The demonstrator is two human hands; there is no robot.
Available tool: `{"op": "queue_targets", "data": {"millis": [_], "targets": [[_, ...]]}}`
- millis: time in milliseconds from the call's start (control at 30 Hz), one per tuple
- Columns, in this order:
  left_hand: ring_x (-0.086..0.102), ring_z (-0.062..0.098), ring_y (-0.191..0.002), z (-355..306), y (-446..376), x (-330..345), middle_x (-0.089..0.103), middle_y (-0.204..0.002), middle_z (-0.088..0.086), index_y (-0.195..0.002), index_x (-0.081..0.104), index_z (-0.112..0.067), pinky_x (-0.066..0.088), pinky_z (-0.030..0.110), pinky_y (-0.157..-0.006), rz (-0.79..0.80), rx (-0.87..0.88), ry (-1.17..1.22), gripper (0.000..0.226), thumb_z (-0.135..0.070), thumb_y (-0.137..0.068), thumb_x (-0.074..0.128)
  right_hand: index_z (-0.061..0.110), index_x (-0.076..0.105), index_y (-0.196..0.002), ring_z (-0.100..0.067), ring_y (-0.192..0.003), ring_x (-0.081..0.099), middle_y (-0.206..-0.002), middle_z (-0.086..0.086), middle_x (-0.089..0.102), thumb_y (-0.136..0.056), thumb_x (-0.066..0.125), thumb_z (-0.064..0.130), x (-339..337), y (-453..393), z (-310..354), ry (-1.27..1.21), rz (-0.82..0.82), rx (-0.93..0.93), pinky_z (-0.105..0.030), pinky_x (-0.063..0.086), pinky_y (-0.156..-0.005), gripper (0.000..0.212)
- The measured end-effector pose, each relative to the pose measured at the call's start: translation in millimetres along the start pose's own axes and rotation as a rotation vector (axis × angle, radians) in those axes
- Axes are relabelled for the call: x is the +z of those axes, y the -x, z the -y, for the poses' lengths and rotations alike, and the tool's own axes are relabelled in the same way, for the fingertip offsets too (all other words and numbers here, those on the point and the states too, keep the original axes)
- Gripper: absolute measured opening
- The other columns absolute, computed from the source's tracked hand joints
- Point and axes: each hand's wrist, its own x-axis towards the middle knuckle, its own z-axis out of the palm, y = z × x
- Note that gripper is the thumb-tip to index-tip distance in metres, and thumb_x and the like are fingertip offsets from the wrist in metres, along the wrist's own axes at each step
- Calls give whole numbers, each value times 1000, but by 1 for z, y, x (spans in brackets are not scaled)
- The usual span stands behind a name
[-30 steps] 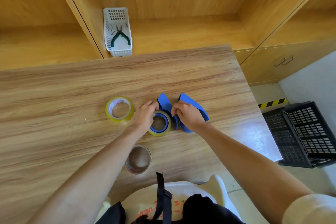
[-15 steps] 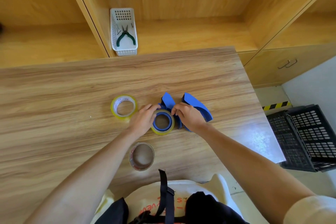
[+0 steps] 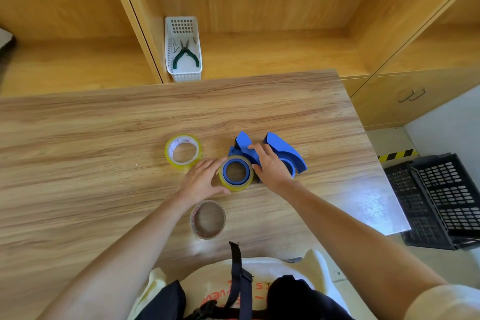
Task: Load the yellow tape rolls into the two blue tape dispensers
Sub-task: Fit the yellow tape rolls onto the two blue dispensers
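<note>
Two blue tape dispensers lie side by side on the wooden table. The left dispenser has a yellow tape roll seated around its blue hub. My left hand rests against that roll's left side, fingers spread. My right hand grips the left dispenser's body and partly hides the right dispenser. A second yellow tape roll lies flat and free to the left.
A brownish, nearly used-up tape roll lies near the table's front edge. A white basket with green-handled pliers stands on the shelf behind. Black crates sit on the floor to the right.
My left hand has slid down along the loaded roll's left side. My right hand's fingers have shifted up onto the left dispenser's body.
</note>
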Motion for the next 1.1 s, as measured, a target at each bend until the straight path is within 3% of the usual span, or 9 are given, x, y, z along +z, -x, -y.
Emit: {"op": "queue_targets", "data": {"millis": [67, 233, 400, 533, 667, 800, 933, 1100], "targets": [[36, 21, -142, -2, -2, 4, 45, -151, 0, -155, 27, -26, 31, 36, -114, 7, -7, -65, 102, -54, -72, 79, 24, 34, -140, -26, -100, 59, -135, -5, 44, -96, 51, 8, 1, 1, 0, -22, -8, 10, -36, 50, -71, 50], [33, 21, -145, -12, -8, 9, 44, -152, 3, -153, 31, -21, 27, 36, -117, -60, -38, -87, 98, -46, -73, 82, 25, 35, -140, -26, -80, 59, -129, -6, 46, -93, 41, -5, 1, 4, 4, -71, -3, 48, -41, 51, -62, 55], [32, 22, -145, -14, -10, 9, 45, -151, 4, -151, 32, -22, 28, 37, -118, -64, -33, -114, 98, -49, -71, 81, 26, 34, -139, -26, -79, 58, -127, -5, 45, -88, 41, -11, 1, 6, 7, -80, 16, 45, -47, 54, -63, 63], [22, 25, -151, -1, -7, -5, 39, -157, 3, -153, 30, -24, 16, 43, -123, -91, 8, -135, 96, -61, -75, 71, 25, 37, -138, -26, -83, 59, -129, -3, 47, -89, 42, -9, -3, 6, 5, -67, 11, 29, -47, 53, -62, 60], [25, 32, -149, 31, -3, -26, 40, -156, 3, -150, 38, -22, 19, 48, -121, -255, -115, -147, 86, -51, -78, 75, 23, 43, -133, -25, -91, 59, -128, -2, 49, -90, 43, -7, -8, 7, 0, -35, -4, 28, -42, 50, -57, 53], [10, 29, -153, 53, 1, -33, 37, -157, -5, -137, 53, -30, 11, 45, -123, -84, -423, -208, 55, -33, -85, 73, 22, 48, -126, -23, -89, 58, -123, -2, 51, -91, 41, -5, -10, 9, -3, -19, 16, 39, -39, 44, -53, 45], [18, 28, -151, 55, 6, -27, 50, -148, -6, -119, 63, -28, 5, 44, -123, -121, -364, -314, 29, -24, -91, 65, 22, 49, -123, -24, -92, 59, -122, -1, 51, -92, 40, -5, -11, 11, -8, -2, 19, 61, -31, 37, -51, 42], [28, 27, -148, 44, 10, -29, 59, -139, -2, -116, 61, -21, 4, 47, -123, -187, -300, -384, 22, -23, -95, 61, 19, 51, -121, -24, -90, 58, -121, -1, 52, -93, 38, -4, -17, 16, -9, -11, 14, 57, -29, 32, -52, 38]]}}
